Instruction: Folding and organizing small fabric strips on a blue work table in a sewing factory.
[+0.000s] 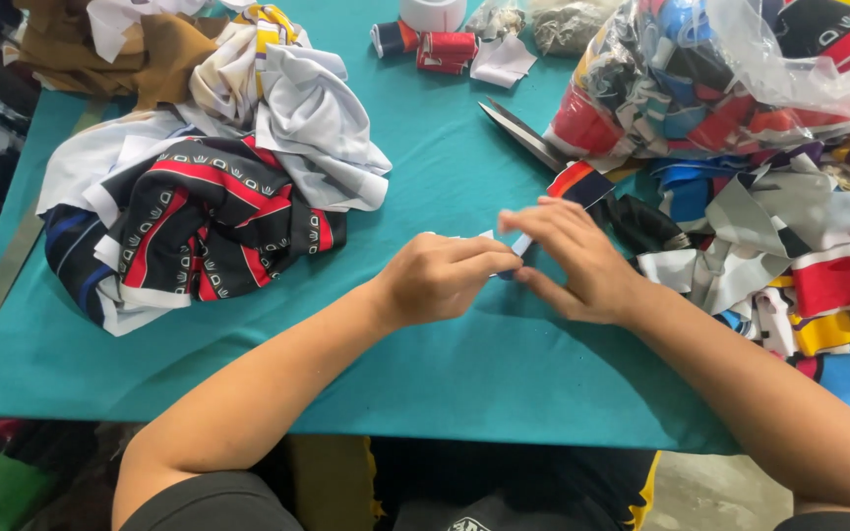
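While pinched between both hands above the teal cloth-covered table (pixel 425 187), small white-and-blue fabric strip (pixel 520 243) mid-fold: left hand (pixel 440 278) clenched on one end, right hand (pixel 573 261) fingertips gripping the other. Probably calls next for pressing the crease flat, near long dark scissors (pixel 523 135).

Teal table cover (pixel 464 364), scissors (pixel 523 135), garment pile (pixel 199 216), plastic bag of scraps (pixel 730 69)

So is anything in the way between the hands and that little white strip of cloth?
Nothing visible is. The left hand and the right hand both pinch the small white strip directly, above the teal table. The scissors lie farther back, off to the side.
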